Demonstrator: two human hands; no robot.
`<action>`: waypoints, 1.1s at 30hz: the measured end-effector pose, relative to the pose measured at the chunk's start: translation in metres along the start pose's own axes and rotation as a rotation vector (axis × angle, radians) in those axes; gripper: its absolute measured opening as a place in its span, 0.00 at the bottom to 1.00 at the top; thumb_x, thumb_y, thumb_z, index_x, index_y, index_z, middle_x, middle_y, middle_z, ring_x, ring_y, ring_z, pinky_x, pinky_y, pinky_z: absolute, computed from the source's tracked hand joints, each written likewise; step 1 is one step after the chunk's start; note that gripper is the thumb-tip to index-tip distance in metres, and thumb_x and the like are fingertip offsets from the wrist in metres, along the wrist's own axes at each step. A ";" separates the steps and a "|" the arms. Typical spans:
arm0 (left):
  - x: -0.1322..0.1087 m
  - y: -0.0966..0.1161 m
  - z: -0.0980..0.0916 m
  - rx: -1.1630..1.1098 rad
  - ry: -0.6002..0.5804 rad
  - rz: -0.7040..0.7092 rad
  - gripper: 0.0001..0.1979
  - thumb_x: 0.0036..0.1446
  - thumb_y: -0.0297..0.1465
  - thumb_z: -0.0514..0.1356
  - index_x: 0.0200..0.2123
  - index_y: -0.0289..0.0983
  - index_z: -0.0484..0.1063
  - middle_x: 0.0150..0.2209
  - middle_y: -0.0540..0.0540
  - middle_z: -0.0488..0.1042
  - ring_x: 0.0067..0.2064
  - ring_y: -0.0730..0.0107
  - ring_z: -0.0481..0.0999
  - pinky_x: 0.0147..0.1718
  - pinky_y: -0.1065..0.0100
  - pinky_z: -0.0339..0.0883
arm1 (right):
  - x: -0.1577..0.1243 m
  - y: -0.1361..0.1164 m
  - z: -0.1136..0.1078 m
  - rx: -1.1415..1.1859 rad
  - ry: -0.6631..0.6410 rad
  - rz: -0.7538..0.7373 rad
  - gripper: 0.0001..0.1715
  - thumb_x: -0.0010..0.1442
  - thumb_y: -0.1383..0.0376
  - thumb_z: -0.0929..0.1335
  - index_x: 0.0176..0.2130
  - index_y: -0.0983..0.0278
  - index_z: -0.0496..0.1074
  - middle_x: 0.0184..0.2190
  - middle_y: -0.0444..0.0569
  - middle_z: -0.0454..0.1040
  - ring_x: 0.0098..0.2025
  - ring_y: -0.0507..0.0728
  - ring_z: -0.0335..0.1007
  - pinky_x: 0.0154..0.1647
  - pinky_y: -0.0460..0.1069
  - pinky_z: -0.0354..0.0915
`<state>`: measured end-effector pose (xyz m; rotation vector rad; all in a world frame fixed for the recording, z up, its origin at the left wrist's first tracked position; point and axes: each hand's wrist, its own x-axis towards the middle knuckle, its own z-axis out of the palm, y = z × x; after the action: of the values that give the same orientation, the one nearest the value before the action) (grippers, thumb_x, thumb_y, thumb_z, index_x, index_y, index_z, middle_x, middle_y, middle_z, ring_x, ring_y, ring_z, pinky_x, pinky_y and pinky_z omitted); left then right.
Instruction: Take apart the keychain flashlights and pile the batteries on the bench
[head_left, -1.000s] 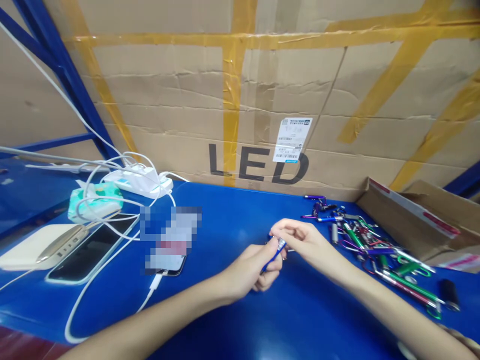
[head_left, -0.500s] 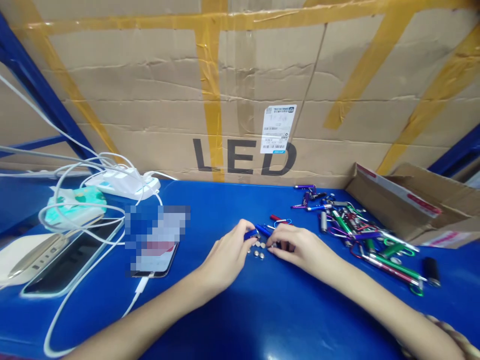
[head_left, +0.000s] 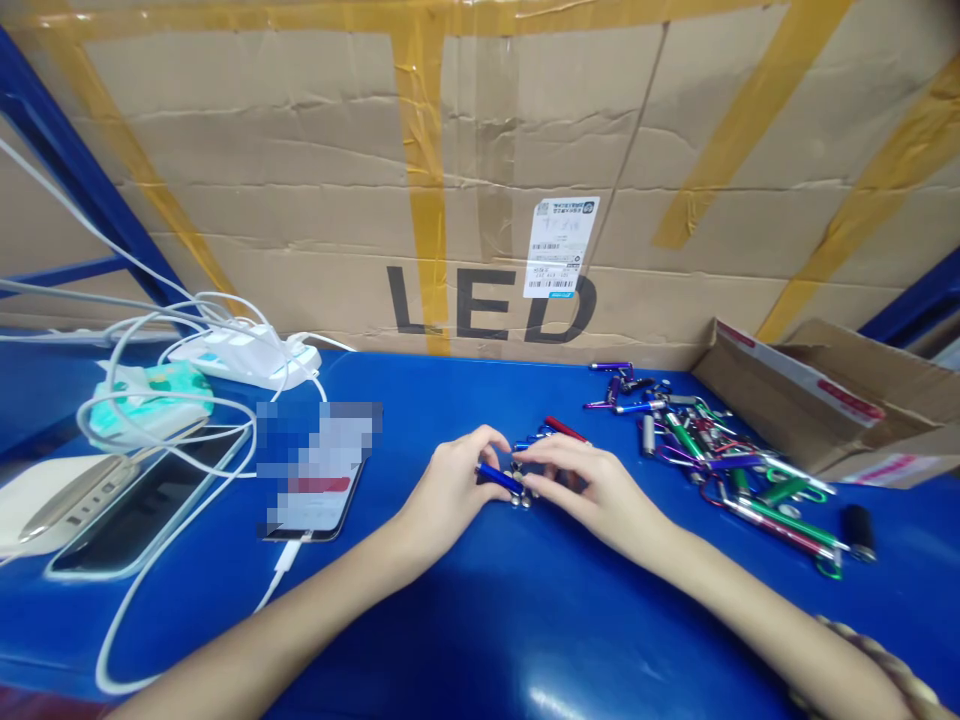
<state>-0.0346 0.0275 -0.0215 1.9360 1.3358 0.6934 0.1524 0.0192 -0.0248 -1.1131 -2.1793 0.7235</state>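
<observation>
My left hand [head_left: 454, 475] grips a short blue metal tube [head_left: 501, 480] between thumb and fingers, its end tilted down to the right. Just right of that end is my right hand [head_left: 574, 470], thumb and index finger curled toward each other. Something small and silvery shows by its fingertips, too small to make out. Several silver button cells [head_left: 525, 500] lie on the blue table beneath both hands, partly covered by the fingers. Behind the right hand rest another blue tube [head_left: 521, 446] and a red tube [head_left: 565, 429].
On the right lies a pile of coloured penlights [head_left: 686, 440] with carabiner clips, a black cylinder [head_left: 858, 532] and an open cardboard box [head_left: 795, 385]. A charging phone [head_left: 322, 480], white cables, a power strip [head_left: 240, 355] and another phone [head_left: 150, 510] occupy the left. A big carton [head_left: 315, 200] stands behind.
The blue tube in my left hand has turned and shows more of its length. My right hand has moved slightly left, nearer the tube's end, over the button cells. The view has shifted slightly.
</observation>
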 end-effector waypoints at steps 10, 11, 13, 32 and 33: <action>-0.004 0.011 0.001 -0.137 0.024 -0.034 0.19 0.47 0.19 0.59 0.44 0.39 0.66 0.33 0.52 0.73 0.24 0.79 0.68 0.25 0.76 0.63 | 0.001 -0.006 0.010 0.048 0.064 0.098 0.11 0.55 0.64 0.67 0.39 0.65 0.73 0.28 0.48 0.73 0.25 0.51 0.65 0.25 0.45 0.63; -0.004 0.011 0.001 -0.169 0.028 -0.028 0.19 0.48 0.19 0.58 0.44 0.39 0.66 0.34 0.51 0.74 0.24 0.79 0.68 0.25 0.76 0.63 | 0.002 -0.006 0.010 0.069 0.074 0.118 0.12 0.54 0.64 0.67 0.40 0.65 0.72 0.29 0.48 0.73 0.25 0.50 0.64 0.24 0.44 0.63; -0.005 0.012 0.002 -0.269 0.054 -0.018 0.19 0.49 0.20 0.58 0.45 0.39 0.65 0.37 0.49 0.73 0.26 0.78 0.69 0.25 0.76 0.65 | 0.002 -0.006 0.009 0.125 0.080 0.148 0.15 0.54 0.64 0.67 0.43 0.65 0.71 0.30 0.48 0.73 0.24 0.49 0.64 0.23 0.44 0.63; -0.005 0.010 0.004 -0.326 0.117 -0.110 0.10 0.55 0.28 0.54 0.40 0.35 0.71 0.37 0.45 0.74 0.34 0.70 0.71 0.23 0.75 0.65 | 0.009 0.005 -0.004 0.395 0.097 0.375 0.21 0.59 0.56 0.62 0.43 0.69 0.70 0.31 0.50 0.73 0.30 0.53 0.68 0.27 0.46 0.62; -0.005 0.011 0.004 -0.323 0.118 -0.117 0.10 0.55 0.28 0.54 0.39 0.35 0.71 0.37 0.45 0.74 0.34 0.70 0.71 0.23 0.75 0.64 | 0.009 0.007 -0.009 0.324 0.124 0.360 0.22 0.59 0.55 0.62 0.44 0.69 0.70 0.31 0.50 0.73 0.30 0.53 0.67 0.26 0.46 0.62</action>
<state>-0.0268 0.0191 -0.0153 1.5697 1.3043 0.9155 0.1581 0.0325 -0.0207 -1.3471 -1.6988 1.0882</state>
